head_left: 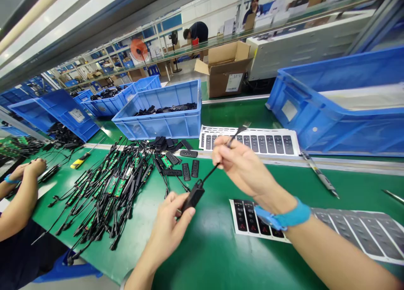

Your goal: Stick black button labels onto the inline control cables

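Between the fingers and thumb of my left hand (172, 220) is a small black box-shaped device (193, 197), tilted up to the right. A black cable (211, 172) runs from its upper end to my right hand (241, 166), which is closed on the cable; the cable's tip sticks out above the fingers. A blue wristband (293, 216) is on my right wrist. Below that wrist lies a sheet of black labels (251, 216). Behind my right hand is another label sheet (261, 143). Loose black covers (186, 171) lie beyond the device.
A large pile of cabled circuit boards (116, 189) covers the left. Blue bins (160, 123) stand behind, with another blue bin (341, 126) at right. A grey pen-like tool (322, 176) and a yellow tool (80, 160) lie on the green table (211, 248). A co-worker's hands (30, 170) are far left.
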